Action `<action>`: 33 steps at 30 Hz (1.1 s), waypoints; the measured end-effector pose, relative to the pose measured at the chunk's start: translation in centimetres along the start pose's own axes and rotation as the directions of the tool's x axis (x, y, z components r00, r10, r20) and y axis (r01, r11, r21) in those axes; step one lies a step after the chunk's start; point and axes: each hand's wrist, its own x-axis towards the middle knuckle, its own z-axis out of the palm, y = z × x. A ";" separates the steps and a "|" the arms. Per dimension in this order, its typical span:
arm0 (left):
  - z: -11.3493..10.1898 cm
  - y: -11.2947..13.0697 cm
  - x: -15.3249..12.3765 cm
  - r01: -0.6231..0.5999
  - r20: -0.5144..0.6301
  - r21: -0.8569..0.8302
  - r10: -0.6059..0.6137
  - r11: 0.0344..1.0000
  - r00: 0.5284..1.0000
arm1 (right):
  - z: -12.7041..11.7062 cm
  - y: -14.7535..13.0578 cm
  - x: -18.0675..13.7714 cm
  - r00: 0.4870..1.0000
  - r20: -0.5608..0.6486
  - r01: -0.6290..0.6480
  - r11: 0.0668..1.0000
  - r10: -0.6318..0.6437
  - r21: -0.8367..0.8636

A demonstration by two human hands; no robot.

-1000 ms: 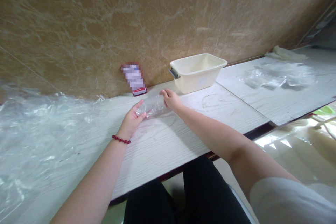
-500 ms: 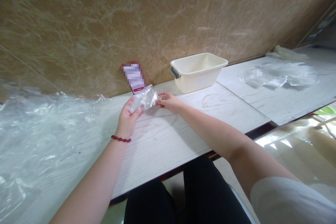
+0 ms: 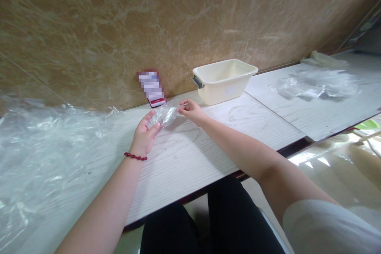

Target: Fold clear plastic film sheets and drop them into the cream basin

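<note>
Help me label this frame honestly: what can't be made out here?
Head view only.
Clear bag, in the left hand with the right hand at its end: contents unreadable through glare and creases.
Red-edged packet by the wall: face pixelated.
Cream tub: floor hidden by its near wall.
Plastic sheeting: cut off by the left edge.
Green object: cut off by the right edge.

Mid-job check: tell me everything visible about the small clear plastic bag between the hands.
The small clear plastic bag is thin, glossy film, crumpled and see-through. It seems held just above the white wood-grain table, roughly level. The left hand grips its left end; the right hand pinches its right end. Contents cannot be told.
</note>
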 end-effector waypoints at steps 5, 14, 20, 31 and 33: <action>0.0 0.0 0.0 0.042 0.008 0.041 -0.042 0.998 0.999 | -0.1 0.1 0.1 1.000 0.017 -0.008 1.000 0.009 -0.017; -0.3 0.4 -0.1 0.105 0.063 -0.010 -0.104 0.994 0.993 | 0.0 -0.2 -0.1 0.999 -0.020 -0.033 0.999 0.033 0.009; -0.4 0.2 -0.1 0.078 0.074 0.033 -0.080 0.996 0.994 | 0.1 -1.0 -0.2 0.961 0.040 -0.273 0.914 0.274 0.300; 0.2 -0.3 -0.5 0.007 0.163 0.215 -0.043 0.977 0.986 | 0.3 -0.2 -0.4 0.965 0.066 -0.253 0.967 0.252 0.001; 0.2 -0.4 -0.5 -0.025 0.156 0.256 -0.015 0.966 0.988 | 0.4 0.0 -0.4 0.981 0.005 -0.190 0.973 0.192 -0.129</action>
